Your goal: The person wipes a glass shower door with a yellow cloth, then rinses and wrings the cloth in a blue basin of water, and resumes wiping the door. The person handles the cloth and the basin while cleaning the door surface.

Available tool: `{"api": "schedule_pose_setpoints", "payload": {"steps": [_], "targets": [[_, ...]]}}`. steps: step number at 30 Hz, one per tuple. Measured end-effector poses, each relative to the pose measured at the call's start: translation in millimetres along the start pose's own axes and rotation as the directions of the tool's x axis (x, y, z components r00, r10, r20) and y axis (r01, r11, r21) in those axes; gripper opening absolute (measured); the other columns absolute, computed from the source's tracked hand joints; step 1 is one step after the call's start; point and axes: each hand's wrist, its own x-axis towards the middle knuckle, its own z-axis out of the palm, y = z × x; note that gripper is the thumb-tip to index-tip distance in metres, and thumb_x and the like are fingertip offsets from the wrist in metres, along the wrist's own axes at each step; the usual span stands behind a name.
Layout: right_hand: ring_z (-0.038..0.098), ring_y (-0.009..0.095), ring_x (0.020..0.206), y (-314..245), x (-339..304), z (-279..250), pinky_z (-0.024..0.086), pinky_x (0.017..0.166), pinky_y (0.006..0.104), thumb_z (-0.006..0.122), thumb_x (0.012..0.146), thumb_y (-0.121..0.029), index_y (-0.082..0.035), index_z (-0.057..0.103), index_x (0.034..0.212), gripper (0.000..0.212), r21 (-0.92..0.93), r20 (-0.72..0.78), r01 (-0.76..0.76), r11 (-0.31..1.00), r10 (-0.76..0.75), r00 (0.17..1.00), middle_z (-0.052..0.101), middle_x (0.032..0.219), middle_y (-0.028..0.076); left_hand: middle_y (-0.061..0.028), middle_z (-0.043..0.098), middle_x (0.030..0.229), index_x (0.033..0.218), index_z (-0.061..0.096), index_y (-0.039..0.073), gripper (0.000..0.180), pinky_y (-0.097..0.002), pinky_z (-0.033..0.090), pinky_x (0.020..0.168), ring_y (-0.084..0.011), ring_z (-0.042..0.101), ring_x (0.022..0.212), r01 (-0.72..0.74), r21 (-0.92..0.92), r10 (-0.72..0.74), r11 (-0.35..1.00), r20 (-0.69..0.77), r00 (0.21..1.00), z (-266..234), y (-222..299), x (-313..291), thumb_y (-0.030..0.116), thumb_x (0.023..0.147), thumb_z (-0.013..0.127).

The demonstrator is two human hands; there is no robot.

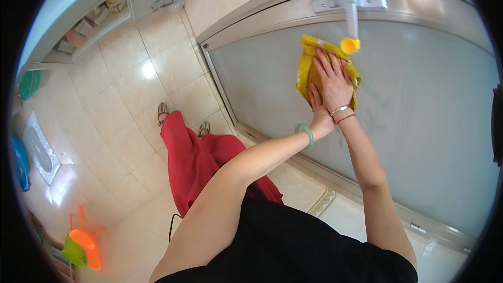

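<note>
A yellow cloth (305, 65) with white marks lies against a frosted glass door panel (429, 110). My right hand (336, 86), with a silver bracelet and a red string at the wrist, presses flat on it, fingers stretched out. Just below and to the left, my left hand (320, 118) also touches the cloth's lower edge with extended fingers; part of it is hidden behind the right hand. A green bangle (305, 135) circles my left wrist. Above the cloth, a white fitting (352, 18) with a round yellow end (349, 46) projects from the door's metal frame.
Beige floor tiles (120, 99) spread out at left. A shelf unit (86, 29) with small items stands at the far left, near a green basin (30, 85), a blue basin (20, 163) and a floor squat toilet (42, 147). An orange stool (86, 243) is at lower left.
</note>
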Motion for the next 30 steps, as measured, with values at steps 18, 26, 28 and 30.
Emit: {"api": "schedule_pose_setpoints", "payload": {"steps": [18,26,28,30], "targets": [[0.046,0.02,0.13,78,-232,-56,0.029,0.109,0.0406,0.057,0.092,-0.021,-0.021,0.066,0.126,0.035,0.114,-0.562,-0.665,0.738,0.6,0.57,0.055,0.141,-0.007,-0.0235,0.017,0.156,0.152,0.033,0.019,0.072,-0.0774,0.001,0.107,-0.0542,0.008,0.143,-0.808,0.558,0.093,-0.192,0.829,0.551,93,-38,-103,0.028,0.088,0.063],[0.045,0.023,0.134,141,-234,-109,0.023,0.112,0.0441,0.055,0.088,-0.01,-0.019,0.061,0.132,0.045,0.15,-0.727,-0.821,0.55,0.625,0.285,0.052,0.145,-0.005,-0.0077,0.05,0.127,0.135,0.055,0.036,0.062,-0.0789,0.009,0.107,-0.0363,0.038,0.126,-0.875,-0.095,-0.014,-0.474,0.995,-0.1,212,31,-51,0.053,0.078,0.068],[0.045,0.023,0.133,164,-233,-125,0.024,0.111,0.0451,0.055,0.088,-0.01,-0.017,0.061,0.13,0.044,0.178,-0.764,-0.826,0.534,0.604,0.226,0.052,0.144,-0.004,-0.0089,0.049,0.13,0.135,0.056,0.033,0.06,-0.0747,0.006,0.11,-0.0353,0.036,0.131,-0.853,-0.198,-0.062,-0.483,0.979,-0.192,251,45,-49,0.054,0.079,0.066],[0.046,0.023,0.133,189,-235,-147,0.025,0.11,0.046,0.055,0.088,-0.01,-0.016,0.061,0.129,0.043,0.195,-0.807,-0.833,0.518,0.568,0.164,0.052,0.144,-0.003,-0.0108,0.048,0.132,0.134,0.057,0.03,0.059,-0.0711,0.005,0.112,-0.0348,0.035,0.131,-0.814,-0.294,-0.1,-0.501,0.954,-0.283,295,60,-53,0.053,0.081,0.065]]}}
